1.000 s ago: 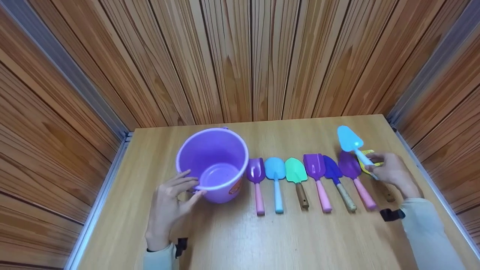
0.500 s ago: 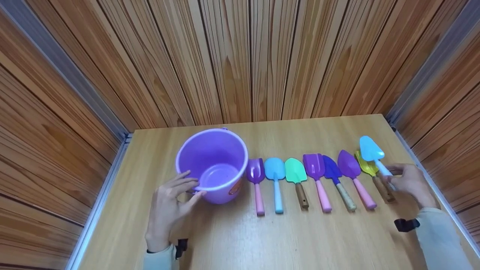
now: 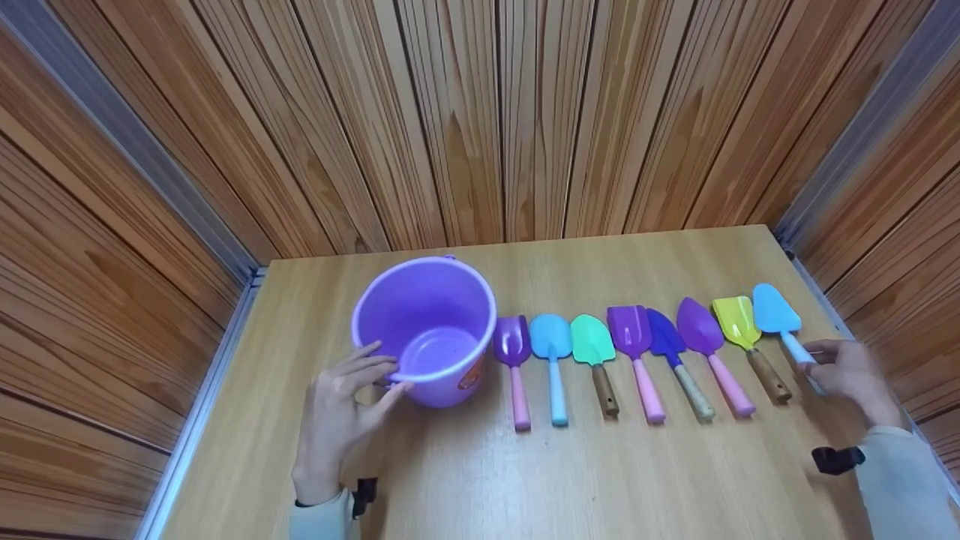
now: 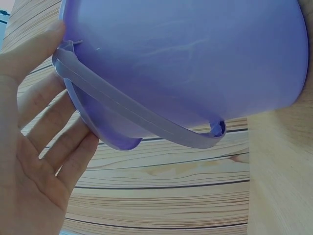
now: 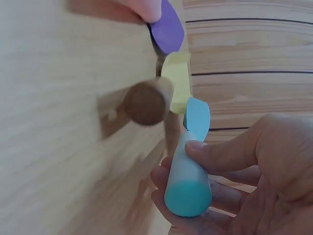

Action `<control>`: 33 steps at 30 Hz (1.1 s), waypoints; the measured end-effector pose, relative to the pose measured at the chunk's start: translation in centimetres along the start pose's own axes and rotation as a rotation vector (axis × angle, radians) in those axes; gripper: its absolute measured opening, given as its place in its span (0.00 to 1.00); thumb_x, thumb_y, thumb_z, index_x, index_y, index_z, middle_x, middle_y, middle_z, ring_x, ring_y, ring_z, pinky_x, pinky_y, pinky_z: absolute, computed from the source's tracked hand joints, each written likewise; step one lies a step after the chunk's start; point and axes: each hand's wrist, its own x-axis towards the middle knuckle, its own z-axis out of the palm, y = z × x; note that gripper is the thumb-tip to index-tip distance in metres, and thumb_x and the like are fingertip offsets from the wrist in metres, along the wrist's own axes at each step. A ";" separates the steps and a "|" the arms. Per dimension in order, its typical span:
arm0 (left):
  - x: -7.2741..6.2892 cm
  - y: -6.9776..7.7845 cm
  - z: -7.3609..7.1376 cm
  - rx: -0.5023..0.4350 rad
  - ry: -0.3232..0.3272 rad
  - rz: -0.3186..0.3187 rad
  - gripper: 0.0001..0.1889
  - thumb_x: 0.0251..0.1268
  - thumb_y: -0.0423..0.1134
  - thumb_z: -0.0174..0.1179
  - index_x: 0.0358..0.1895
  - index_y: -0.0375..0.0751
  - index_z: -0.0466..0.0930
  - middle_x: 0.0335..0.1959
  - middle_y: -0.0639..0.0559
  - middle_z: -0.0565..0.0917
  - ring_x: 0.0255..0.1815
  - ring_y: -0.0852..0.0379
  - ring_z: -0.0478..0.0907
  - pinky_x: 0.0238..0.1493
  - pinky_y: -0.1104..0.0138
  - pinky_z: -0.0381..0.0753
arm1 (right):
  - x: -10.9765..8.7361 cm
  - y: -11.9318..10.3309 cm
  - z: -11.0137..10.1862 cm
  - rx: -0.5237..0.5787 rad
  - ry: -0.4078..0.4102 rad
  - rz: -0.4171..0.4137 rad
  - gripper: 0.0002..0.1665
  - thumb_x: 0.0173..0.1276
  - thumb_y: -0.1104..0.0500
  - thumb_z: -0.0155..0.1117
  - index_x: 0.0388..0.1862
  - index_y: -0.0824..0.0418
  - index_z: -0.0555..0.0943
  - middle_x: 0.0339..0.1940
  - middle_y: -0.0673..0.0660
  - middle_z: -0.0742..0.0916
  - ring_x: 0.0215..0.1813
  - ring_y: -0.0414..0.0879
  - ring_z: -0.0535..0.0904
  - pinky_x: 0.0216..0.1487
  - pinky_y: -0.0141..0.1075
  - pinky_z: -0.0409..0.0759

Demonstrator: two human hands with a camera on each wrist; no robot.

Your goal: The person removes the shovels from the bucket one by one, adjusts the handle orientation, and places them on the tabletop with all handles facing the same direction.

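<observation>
At the right end of a row of toy shovels, my right hand point(image 3: 855, 377) grips the handle of a light blue trowel point(image 3: 777, 307). In the right wrist view, thumb and fingers lie around the trowel's pale handle point(image 5: 188, 171). Just left of it lies a yellow shovel point(image 3: 738, 321) with a brown handle. My left hand point(image 3: 337, 420) holds the near left rim of a purple bucket point(image 3: 427, 292), fingers over the inside and thumb outside. The left wrist view has the bucket's handle point(image 4: 132, 110) hanging down its side. No contents are visible inside the bucket.
Between the bucket and yellow shovel lie several more shovels, including a purple scoop point(image 3: 512, 341), a round blue one point(image 3: 551, 337), a green one point(image 3: 592, 341) and a dark blue one point(image 3: 664, 334). Wood-panelled walls point(image 3: 480, 120) border the wooden table point(image 3: 525, 480).
My right hand has carried the light blue trowel rightward and down, from above the purple and yellow shovels to beside the yellow one. The left hand and bucket have stayed put.
</observation>
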 end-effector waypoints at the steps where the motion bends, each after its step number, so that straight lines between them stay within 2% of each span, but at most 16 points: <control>1: 0.0 0.0 0.0 0.002 -0.003 -0.003 0.16 0.57 0.46 0.83 0.44 0.42 0.95 0.46 0.51 0.94 0.62 0.45 0.88 0.63 0.50 0.87 | -0.1 0.2 -0.1 -0.005 0.000 0.002 0.34 0.77 0.63 0.61 0.73 0.83 0.66 0.61 0.85 0.75 0.54 0.68 0.74 0.41 0.40 0.74; 3: 0.1 0.0 0.0 0.000 -0.005 -0.007 0.16 0.57 0.46 0.83 0.44 0.42 0.95 0.46 0.50 0.94 0.62 0.45 0.88 0.62 0.50 0.87 | -0.1 0.5 -0.2 -0.011 0.008 0.020 0.34 0.76 0.63 0.61 0.73 0.83 0.67 0.62 0.85 0.74 0.54 0.69 0.75 0.41 0.41 0.75; 9: 0.1 0.1 -0.2 -0.004 -0.017 -0.022 0.16 0.59 0.47 0.82 0.45 0.42 0.95 0.46 0.51 0.94 0.62 0.46 0.88 0.63 0.51 0.87 | 0.1 0.8 -0.4 0.012 -0.016 0.140 0.34 0.75 0.64 0.62 0.73 0.83 0.66 0.62 0.86 0.75 0.56 0.73 0.75 0.44 0.49 0.81; 12: 0.1 0.1 -0.1 -0.002 -0.021 -0.026 0.16 0.59 0.47 0.82 0.46 0.43 0.95 0.46 0.52 0.94 0.62 0.47 0.88 0.63 0.52 0.87 | 0.2 1.0 -0.5 0.012 -0.034 0.171 0.35 0.75 0.64 0.62 0.73 0.83 0.65 0.63 0.86 0.74 0.57 0.74 0.74 0.47 0.51 0.81; 18: 0.0 0.0 0.1 0.018 0.003 0.011 0.15 0.56 0.45 0.83 0.43 0.41 0.95 0.45 0.50 0.95 0.61 0.45 0.89 0.62 0.51 0.88 | 0.7 1.0 -0.7 -0.010 -0.034 0.171 0.36 0.76 0.62 0.62 0.74 0.83 0.65 0.65 0.86 0.72 0.55 0.69 0.74 0.43 0.45 0.81; 24: -0.1 0.1 0.1 0.002 -0.009 -0.018 0.16 0.57 0.47 0.83 0.45 0.43 0.95 0.45 0.51 0.95 0.62 0.46 0.88 0.63 0.51 0.87 | 1.0 1.1 -0.5 0.005 -0.015 0.193 0.35 0.76 0.63 0.61 0.74 0.82 0.65 0.65 0.84 0.72 0.56 0.71 0.71 0.48 0.53 0.80; 30: -0.1 0.2 0.0 -0.010 -0.015 -0.036 0.16 0.58 0.48 0.83 0.45 0.44 0.95 0.46 0.52 0.94 0.62 0.46 0.88 0.63 0.51 0.87 | 0.9 1.2 0.0 0.018 0.021 0.193 0.34 0.77 0.63 0.61 0.74 0.82 0.66 0.65 0.84 0.72 0.57 0.73 0.69 0.48 0.57 0.78; 33: -0.1 0.1 -0.1 -0.012 -0.017 -0.041 0.16 0.58 0.48 0.82 0.46 0.44 0.95 0.46 0.52 0.94 0.63 0.47 0.88 0.63 0.52 0.87 | 0.8 1.3 0.2 0.027 0.027 0.191 0.34 0.78 0.63 0.60 0.74 0.81 0.66 0.65 0.83 0.72 0.57 0.72 0.70 0.48 0.55 0.78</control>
